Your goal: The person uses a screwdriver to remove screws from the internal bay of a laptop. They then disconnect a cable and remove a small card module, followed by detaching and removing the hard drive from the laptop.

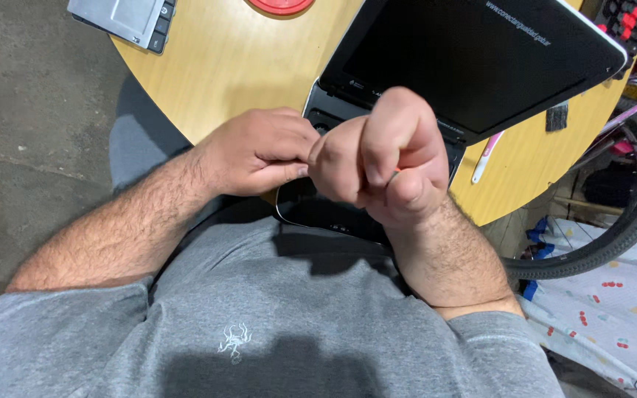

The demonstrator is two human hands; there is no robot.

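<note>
The fingers (399, 158) of the right hand (385, 158) are curled tightly into a fist, and a small sliver of something orange and grey shows between the thumb and the curled fingers; what it is cannot be told, as it is almost wholly hidden. The left hand (259, 151) lies just beside it, its fingers (289, 171) drawn together and pinched toward the knuckles of the right, the two hands touching at that spot; whether the left holds anything cannot be told. Both hands hover over the near part of a black open laptop with a glossy plastic shell (473, 59), which sits at the near edge of a round pale wooden worktop (237, 66), its base (318, 210) overhanging that edge toward the person's grey cotton shirt (259, 324). The laptop's lid is tilted up and away, reaching toward the right edge of the worktop. Just beside the laptop's right side, near the right edge, a slim white and pink pen-shaped tool (486, 156) lies on the wood, and a small dark rectangular piece (557, 116) rests a little farther along that edge. At the far left edge a silver-grey second laptop (123, 18) sticks out past the worktop, and a red round plastic lid (282, 6) lies at the far edge, cut off by the frame. Beyond the right edge, a black bicycle tyre (628, 221) stands over a white patterned cloth (613, 309) on the floor.
</note>
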